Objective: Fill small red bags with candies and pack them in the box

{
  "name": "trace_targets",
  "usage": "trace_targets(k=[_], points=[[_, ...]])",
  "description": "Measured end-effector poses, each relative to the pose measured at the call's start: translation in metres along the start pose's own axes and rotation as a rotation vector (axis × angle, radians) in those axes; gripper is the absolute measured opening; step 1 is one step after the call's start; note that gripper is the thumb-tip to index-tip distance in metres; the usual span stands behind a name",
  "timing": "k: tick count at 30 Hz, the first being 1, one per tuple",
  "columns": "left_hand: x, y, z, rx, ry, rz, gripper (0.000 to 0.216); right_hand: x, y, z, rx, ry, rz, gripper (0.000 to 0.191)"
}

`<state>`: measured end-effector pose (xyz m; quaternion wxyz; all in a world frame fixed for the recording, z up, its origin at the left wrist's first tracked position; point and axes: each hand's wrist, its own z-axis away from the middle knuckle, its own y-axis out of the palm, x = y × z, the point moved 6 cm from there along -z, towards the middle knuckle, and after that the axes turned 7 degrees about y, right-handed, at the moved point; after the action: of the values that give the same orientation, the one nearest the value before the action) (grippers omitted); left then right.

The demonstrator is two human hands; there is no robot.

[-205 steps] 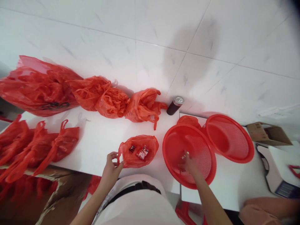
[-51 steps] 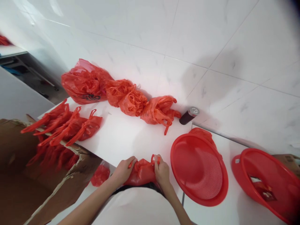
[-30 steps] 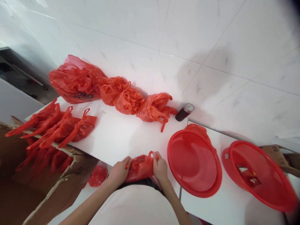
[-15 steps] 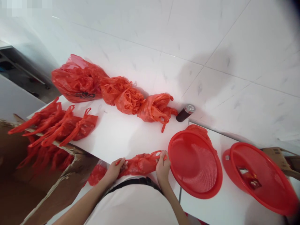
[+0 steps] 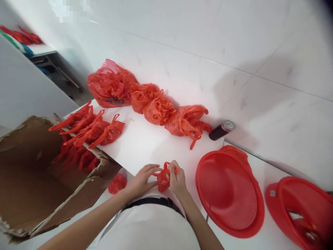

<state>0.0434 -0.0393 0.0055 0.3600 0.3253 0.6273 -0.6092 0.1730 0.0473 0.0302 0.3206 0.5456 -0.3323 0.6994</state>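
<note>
A small red plastic bag (image 5: pixel 163 183), bunched up with its handles twisted together, is between my hands just in front of my waist. My right hand (image 5: pixel 177 177) is closed around its handle at the right side. From the left, my left hand (image 5: pixel 143 178) reaches in with fingers stretched and thumb apart, the fingertips at the bag's left handle loop. Whether those tips touch the loop I cannot tell. What the bag holds is hidden. Another red bag (image 5: pixel 117 183) lies below my left forearm, near the table edge.
Several tied red bags (image 5: pixel 111 130) line the table's left edge beside a torn cardboard box (image 5: pixel 52 205). Bags of red bags (image 5: pixel 158 110) stand along the wall near a dark can (image 5: pixel 220 130). Right are a red basket (image 5: pixel 221 187) and another red basket (image 5: pixel 283 194) holding packets.
The bag was stretched wide between both hands; now it is gathered into a compact bundle. My left hand has come off its grip and opened. The view has shifted left.
</note>
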Motion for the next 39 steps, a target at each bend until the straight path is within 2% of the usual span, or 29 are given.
trace_targets(k=[2, 5, 8, 11, 15, 17, 19, 23, 26, 28, 30, 33, 36, 39], points=[[-0.006, 0.013, -0.007, 0.061, -0.032, 0.092, 0.034, 0.004, 0.003, -0.001, -0.004, 0.014, -0.061, 0.041], [-0.003, 0.013, -0.010, 0.028, -0.119, 0.168, 0.019, 0.005, -0.004, -0.007, -0.084, 0.063, -0.155, 0.045], [0.000, -0.002, 0.000, -0.020, -0.176, 0.274, 0.013, 0.002, -0.013, -0.020, -0.173, 0.114, -0.134, 0.048], [0.000, -0.019, 0.013, -0.010, -0.246, 0.393, 0.017, -0.003, -0.012, -0.036, -0.218, 0.152, -0.039, 0.051], [0.004, -0.039, 0.029, 0.039, -0.315, 0.337, 0.020, -0.005, 0.006, -0.051, -0.182, 0.156, -0.002, 0.050], [0.015, -0.055, 0.038, -0.005, -0.337, 0.336, 0.020, -0.006, 0.017, -0.055, -0.161, 0.171, 0.025, 0.046], [0.030, -0.081, 0.052, -0.107, -0.359, 0.362, 0.022, -0.007, 0.027, -0.059, -0.148, 0.187, 0.054, 0.043], [0.065, -0.166, 0.103, -0.395, -0.449, 0.443, 0.028, -0.012, 0.052, -0.068, -0.102, 0.206, 0.107, 0.042], [0.096, -0.237, 0.157, -0.583, -0.585, 0.460, 0.035, -0.015, 0.089, -0.072, -0.015, 0.218, 0.208, 0.044], [0.120, -0.273, 0.191, -0.639, -0.653, 0.411, 0.036, -0.015, 0.123, -0.073, 0.083, 0.213, 0.263, 0.044], [0.152, -0.294, 0.218, -0.631, -0.709, 0.356, 0.034, -0.016, 0.162, -0.072, 0.217, 0.209, 0.314, 0.043], [0.208, -0.296, 0.238, -0.524, -0.788, 0.273, 0.029, -0.022, 0.215, -0.072, 0.406, 0.198, 0.423, 0.040], [0.269, -0.273, 0.236, -0.405, -0.868, 0.258, 0.023, -0.031, 0.253, -0.079, 0.467, 0.165, 0.546, 0.035], [0.325, -0.243, 0.218, -0.402, -0.916, 0.305, 0.023, -0.040, 0.285, -0.090, 0.489, 0.141, 0.603, 0.027]])
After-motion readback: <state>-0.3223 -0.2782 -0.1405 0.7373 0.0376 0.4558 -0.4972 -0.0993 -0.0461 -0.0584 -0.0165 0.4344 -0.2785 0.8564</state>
